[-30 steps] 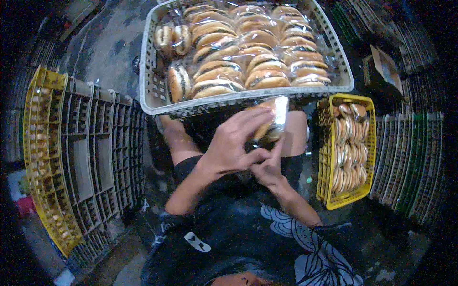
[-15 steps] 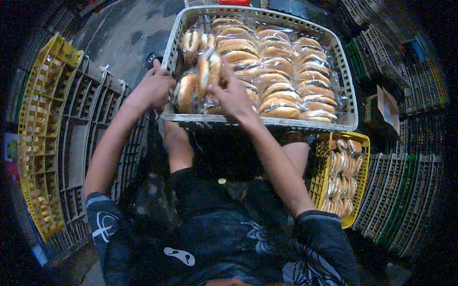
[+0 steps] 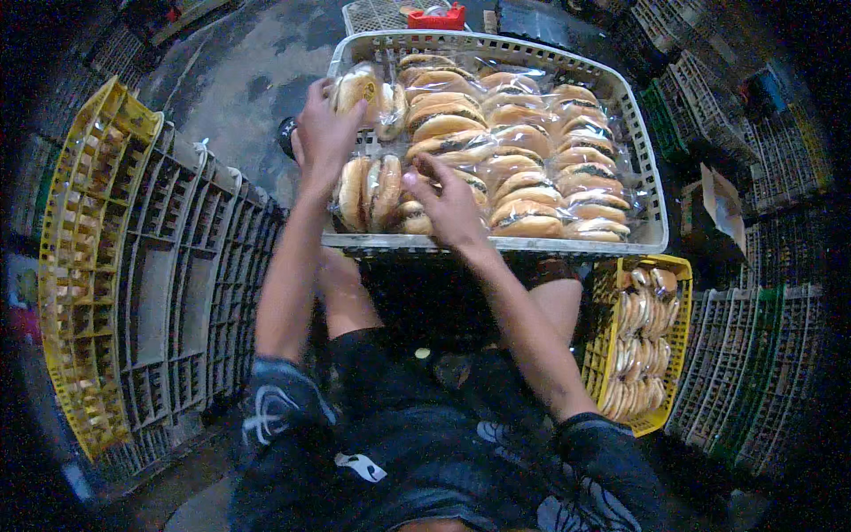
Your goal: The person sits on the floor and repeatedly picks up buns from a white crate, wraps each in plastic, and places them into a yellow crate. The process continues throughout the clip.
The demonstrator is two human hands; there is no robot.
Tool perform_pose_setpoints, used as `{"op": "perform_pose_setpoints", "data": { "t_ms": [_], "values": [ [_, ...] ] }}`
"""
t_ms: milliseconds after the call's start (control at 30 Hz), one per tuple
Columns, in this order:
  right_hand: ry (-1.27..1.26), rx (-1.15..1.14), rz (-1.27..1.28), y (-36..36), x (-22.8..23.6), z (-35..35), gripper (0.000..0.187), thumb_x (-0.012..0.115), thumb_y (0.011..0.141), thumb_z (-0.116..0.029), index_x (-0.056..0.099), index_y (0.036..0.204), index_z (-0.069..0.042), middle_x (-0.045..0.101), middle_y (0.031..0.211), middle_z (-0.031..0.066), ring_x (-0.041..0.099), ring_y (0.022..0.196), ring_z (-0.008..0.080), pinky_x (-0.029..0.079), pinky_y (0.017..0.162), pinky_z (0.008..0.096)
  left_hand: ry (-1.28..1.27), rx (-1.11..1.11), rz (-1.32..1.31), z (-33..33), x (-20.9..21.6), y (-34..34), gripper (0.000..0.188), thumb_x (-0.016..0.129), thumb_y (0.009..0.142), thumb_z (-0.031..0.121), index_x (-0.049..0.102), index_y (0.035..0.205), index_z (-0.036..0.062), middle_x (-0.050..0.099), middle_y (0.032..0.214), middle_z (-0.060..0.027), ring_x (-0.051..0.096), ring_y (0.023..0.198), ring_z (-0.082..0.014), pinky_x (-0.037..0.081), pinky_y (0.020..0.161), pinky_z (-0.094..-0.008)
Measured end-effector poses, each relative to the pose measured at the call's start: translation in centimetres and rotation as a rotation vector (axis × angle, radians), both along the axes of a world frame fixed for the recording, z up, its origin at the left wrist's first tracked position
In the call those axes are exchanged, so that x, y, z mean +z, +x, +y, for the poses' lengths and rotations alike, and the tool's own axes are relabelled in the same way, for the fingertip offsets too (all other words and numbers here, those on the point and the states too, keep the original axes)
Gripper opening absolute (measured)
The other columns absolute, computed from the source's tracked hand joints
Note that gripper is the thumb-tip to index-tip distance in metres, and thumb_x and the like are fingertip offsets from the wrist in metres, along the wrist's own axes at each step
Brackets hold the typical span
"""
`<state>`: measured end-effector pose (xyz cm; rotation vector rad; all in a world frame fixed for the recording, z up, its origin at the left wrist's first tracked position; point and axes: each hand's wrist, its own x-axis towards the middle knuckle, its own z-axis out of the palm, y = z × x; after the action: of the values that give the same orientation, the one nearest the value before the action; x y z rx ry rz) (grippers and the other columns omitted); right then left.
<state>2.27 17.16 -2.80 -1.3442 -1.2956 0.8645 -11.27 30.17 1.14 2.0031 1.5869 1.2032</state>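
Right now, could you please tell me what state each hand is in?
Left hand: at a wrapped bun; grip cannot be told.
Right hand: open, holding nothing.

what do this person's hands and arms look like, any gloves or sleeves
The left hand and right hand are ungloved, with no watch visible. Both forearms are bare below short dark sleeves; the left sleeve carries pale, curving line markings.
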Motion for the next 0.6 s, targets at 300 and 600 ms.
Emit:
{"op": "perform_pose_setpoints", "data": {
  "t_ms": [300,600],
  "values": [
    [0.002,-0.03,0.592,1.5,1.5,-12.9,0.081,0.071,0.067,-0.023,0.025,0.126,0.006,0.039,0.122,0.0151,0.04,0.112,0.0224,0.031,0.095,0.0336,-0.776,-0.501,-1.289,-25.9,-3.3,-2.0,0.116,0.051,0.05,0.079,0.011,0.132,0.0075,0.02,0.134,-0.0161,0.027,0.122,-0.0304,0.024,0.099,-0.0435],
    [0.113,-0.295,-0.092,3.1,1.4,-22.5,0.018,0.054,0.083,-0.017,0.057,0.078,0.0,0.058,0.072,0.005,0.053,0.066,0.0158,0.043,0.062,0.0269,-0.802,-0.72,-0.786,-29.9,-4.8,-0.7,0.077,0.074,0.062,0.007,0.029,0.125,0.003,0.046,0.117,-0.0108,0.044,0.108,-0.02,0.035,0.092,-0.0319]
  ]
}}
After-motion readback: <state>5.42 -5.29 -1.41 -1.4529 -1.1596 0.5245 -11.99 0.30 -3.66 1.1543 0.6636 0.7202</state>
